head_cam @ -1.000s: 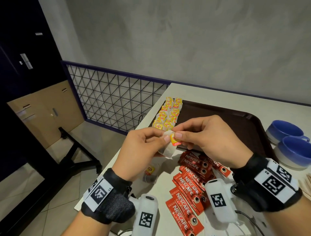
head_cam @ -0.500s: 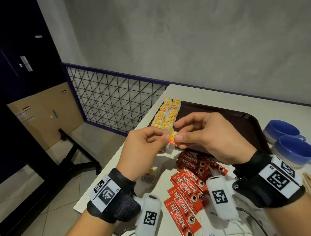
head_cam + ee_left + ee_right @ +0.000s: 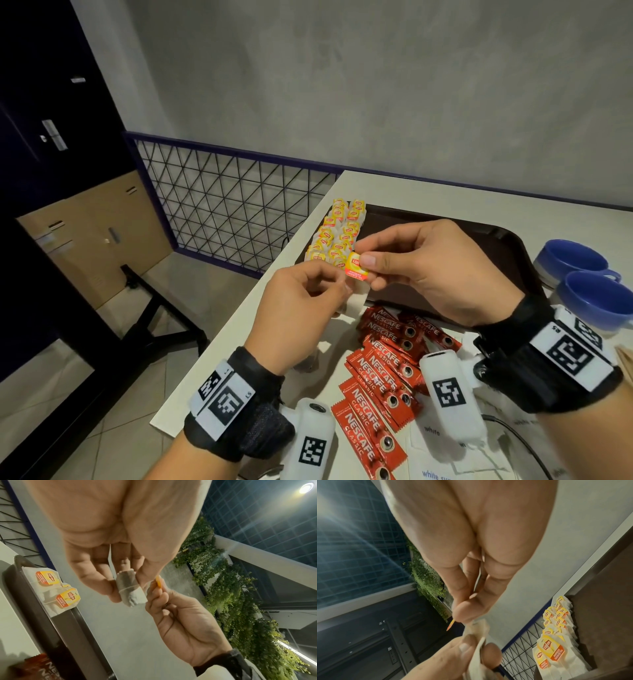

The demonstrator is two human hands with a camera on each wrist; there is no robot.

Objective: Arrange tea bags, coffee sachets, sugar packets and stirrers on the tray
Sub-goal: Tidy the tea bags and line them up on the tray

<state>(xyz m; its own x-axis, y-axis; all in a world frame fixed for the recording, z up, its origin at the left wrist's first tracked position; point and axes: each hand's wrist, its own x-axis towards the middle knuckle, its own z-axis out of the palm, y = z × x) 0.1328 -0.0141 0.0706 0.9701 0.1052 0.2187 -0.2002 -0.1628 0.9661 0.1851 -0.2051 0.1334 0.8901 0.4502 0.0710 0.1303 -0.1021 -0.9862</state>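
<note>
1. The table (image 3: pixel 479 202) is the largest thing here; its left edge runs from 12 o'clock down to 7 o'clock in the head view, with a drop to the floor beside it.
2. The tray (image 3: pixel 445 222) lies at the 1 o'clock side of the table. Its middle and right part are bare, which I judge is room kept for the coffee, sugar and stirrers.
3. Two blue cups (image 3: pixel 582 274) stand just beside the tray at 3 o'clock, so reaching in from that side is tighter.
4. The coffee sachets (image 3: pixel 383 377) lie in a loose pile on the table at 6 o'clock, just short of the tray's near rim and not yet arranged.
5. The rows of tea bags (image 3: pixel 337 233) sit in two overlapping lines along the tray's left rim at 11 o'clock, tags up, likely so the labels read alike.
6. The left hand (image 3: pixel 294 315) has its fingers (image 3: pixel 96 577) pinching the pouch of one tea bag (image 3: pixel 130 591), held above the table just near the rows.
7. The right hand (image 3: pixel 435 270) pinches the yellow tag (image 3: pixel 356 267) narrowly between thumb and forefinger, probably to straighten the string before laying the bag at the near end of the rows.
</note>
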